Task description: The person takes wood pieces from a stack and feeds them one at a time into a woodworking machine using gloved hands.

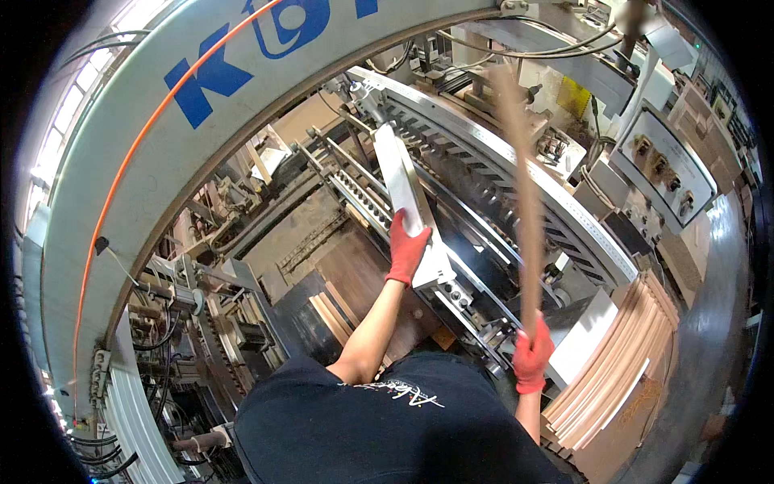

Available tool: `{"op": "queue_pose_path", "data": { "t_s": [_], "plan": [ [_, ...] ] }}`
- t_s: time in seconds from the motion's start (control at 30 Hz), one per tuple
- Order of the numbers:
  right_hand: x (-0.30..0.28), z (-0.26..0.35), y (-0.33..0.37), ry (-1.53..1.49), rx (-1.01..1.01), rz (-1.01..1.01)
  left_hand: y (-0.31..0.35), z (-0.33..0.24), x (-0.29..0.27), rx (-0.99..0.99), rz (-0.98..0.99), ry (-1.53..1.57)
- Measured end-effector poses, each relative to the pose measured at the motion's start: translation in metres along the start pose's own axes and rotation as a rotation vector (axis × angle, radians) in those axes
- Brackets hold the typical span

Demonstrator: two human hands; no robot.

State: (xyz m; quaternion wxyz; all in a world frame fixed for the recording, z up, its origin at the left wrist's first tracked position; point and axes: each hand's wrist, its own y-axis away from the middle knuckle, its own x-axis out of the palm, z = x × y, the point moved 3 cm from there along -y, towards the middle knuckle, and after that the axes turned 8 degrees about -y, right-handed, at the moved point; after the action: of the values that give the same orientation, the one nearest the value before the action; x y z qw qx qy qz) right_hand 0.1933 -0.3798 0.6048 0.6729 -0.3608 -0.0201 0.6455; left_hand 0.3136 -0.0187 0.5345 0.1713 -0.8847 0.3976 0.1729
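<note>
My right hand, in a red glove, is closed around the lower end of a long wooden strip. The strip stands up lengthwise in front of me and its far end is smeared by motion. My left hand, also red-gloved, grips the side of a long white bar on the machine. Its thumb lies over the bar, and some of its fingers are hidden. Beneath the bar run metal rails. Beside my right hand lies a stack of wooden strips.
A large pale machine arm arches over the left, with an orange hose along it. Beyond the rails runs a long slotted metal beam. A control panel stands at the right. More wooden strips lie left of my left forearm.
</note>
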Motion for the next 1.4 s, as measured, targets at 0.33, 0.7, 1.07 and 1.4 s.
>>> {"op": "queue_pose_path", "data": {
  "t_s": [0.33,0.7,1.07,1.4],
  "plan": [
    [0.167,-0.013,-0.094,-0.037,0.189,0.405,-0.024,0.021,-0.006,0.024,-0.05,0.235],
    [0.264,-0.037,-0.138,0.185,0.063,0.421,-0.024,0.018,0.007,-0.059,-0.062,0.073],
    [0.235,-0.036,-0.129,-0.12,-0.065,0.196,0.002,-0.021,0.001,0.083,-0.094,-0.217],
    [0.204,-0.036,-0.04,-0.097,0.409,0.51,-0.017,0.0,0.023,0.042,0.002,-0.409]
  ]
}}
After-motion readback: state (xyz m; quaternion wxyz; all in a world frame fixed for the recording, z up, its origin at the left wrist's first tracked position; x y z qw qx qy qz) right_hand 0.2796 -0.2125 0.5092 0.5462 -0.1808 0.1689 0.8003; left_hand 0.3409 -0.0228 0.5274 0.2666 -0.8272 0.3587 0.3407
